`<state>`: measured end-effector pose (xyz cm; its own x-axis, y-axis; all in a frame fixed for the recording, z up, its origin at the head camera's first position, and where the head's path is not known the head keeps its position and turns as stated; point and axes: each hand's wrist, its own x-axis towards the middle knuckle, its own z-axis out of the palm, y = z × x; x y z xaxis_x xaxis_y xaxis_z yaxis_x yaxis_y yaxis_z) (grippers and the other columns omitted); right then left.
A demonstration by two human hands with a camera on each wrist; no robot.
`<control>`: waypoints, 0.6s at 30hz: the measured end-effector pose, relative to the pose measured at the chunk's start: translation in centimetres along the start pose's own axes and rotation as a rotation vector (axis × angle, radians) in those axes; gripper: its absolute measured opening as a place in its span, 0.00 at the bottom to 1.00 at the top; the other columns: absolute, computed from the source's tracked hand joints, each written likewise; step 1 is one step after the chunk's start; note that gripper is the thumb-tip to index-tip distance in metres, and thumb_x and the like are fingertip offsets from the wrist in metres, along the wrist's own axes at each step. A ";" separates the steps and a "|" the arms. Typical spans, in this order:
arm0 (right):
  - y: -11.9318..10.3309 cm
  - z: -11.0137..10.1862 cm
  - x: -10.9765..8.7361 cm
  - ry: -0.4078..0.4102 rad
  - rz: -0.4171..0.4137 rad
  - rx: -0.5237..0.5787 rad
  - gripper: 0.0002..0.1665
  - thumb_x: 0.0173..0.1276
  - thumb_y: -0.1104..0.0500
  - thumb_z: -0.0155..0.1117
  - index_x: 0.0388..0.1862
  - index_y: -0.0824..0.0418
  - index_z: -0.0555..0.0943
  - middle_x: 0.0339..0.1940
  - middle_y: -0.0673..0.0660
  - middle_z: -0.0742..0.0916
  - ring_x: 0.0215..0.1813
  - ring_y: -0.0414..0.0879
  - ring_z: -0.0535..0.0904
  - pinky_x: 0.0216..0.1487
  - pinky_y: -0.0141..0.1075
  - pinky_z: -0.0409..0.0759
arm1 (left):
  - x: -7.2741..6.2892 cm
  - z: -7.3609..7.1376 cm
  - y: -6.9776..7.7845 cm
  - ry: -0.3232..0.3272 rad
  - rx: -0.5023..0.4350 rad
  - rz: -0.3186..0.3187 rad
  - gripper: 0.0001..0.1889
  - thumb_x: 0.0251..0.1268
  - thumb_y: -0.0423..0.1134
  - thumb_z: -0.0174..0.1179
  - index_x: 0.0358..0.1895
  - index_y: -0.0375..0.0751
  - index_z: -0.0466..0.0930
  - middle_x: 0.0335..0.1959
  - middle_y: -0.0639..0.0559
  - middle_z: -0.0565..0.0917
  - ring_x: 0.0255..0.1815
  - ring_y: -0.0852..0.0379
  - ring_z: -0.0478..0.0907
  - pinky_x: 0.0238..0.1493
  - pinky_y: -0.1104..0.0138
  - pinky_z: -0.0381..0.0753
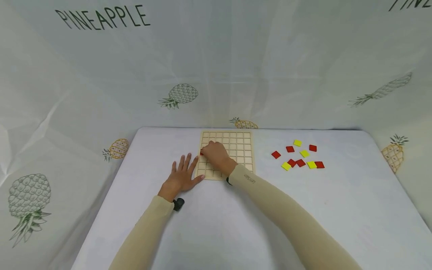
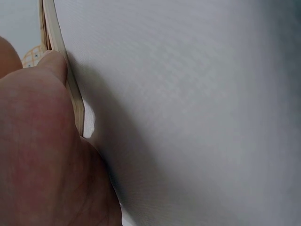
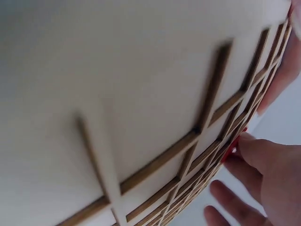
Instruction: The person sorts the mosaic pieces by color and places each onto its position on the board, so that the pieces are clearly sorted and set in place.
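Observation:
A pale wooden board (image 1: 240, 152) with a raised square grid lies on the white table. My right hand (image 1: 214, 153) reaches over its left half. Between thumb and forefinger it pinches a small red square tile (image 3: 230, 149), held at the grid near the board's left edge; the other fingers (image 3: 235, 200) stay off the tile. Spread flat, my left hand (image 1: 182, 179) rests beside that edge, its thumb touching the near left corner. The left wrist view shows this hand (image 2: 40, 150) close against the board's wooden side (image 2: 75, 101).
Right of the board, several loose red tiles (image 1: 276, 154) and yellow tiles (image 1: 297, 143) lie scattered, some overlapping. A white cloth (image 1: 216, 67) printed with pineapples hangs behind the table (image 1: 216, 228) and along its sides.

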<state>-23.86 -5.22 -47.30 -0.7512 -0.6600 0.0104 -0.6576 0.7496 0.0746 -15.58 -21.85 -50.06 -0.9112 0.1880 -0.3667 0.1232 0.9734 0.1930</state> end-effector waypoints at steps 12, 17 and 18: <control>1.8 -1.2 -4.6 0.023 0.048 0.133 0.18 0.79 0.58 0.66 0.65 0.52 0.86 0.71 0.51 0.84 0.69 0.52 0.82 0.72 0.50 0.77 | -0.9 -1.1 0.9 0.004 -0.047 -0.009 0.47 0.81 0.66 0.46 0.88 0.43 0.40 0.88 0.36 0.34 0.88 0.33 0.29 0.82 0.34 0.32; 4.3 -1.2 -7.4 0.096 0.080 0.194 0.19 0.78 0.58 0.68 0.66 0.55 0.85 0.70 0.56 0.85 0.70 0.55 0.80 0.72 0.52 0.76 | -0.9 -1.0 0.9 -0.005 -0.032 -0.015 0.47 0.81 0.66 0.45 0.88 0.43 0.38 0.88 0.36 0.33 0.88 0.34 0.28 0.82 0.35 0.31; 4.9 -1.2 -8.0 0.106 0.089 0.195 0.20 0.78 0.58 0.69 0.66 0.56 0.85 0.70 0.56 0.85 0.70 0.55 0.80 0.72 0.52 0.76 | -0.7 -0.8 0.8 -0.007 -0.025 -0.013 0.47 0.82 0.66 0.45 0.88 0.44 0.37 0.88 0.36 0.32 0.88 0.34 0.27 0.82 0.35 0.31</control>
<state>-20.99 3.65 -45.85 -0.8030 -0.5849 0.1143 -0.5957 0.7934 -0.1248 -15.12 -21.30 -48.90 -0.9097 0.1759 -0.3761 0.1008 0.9723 0.2109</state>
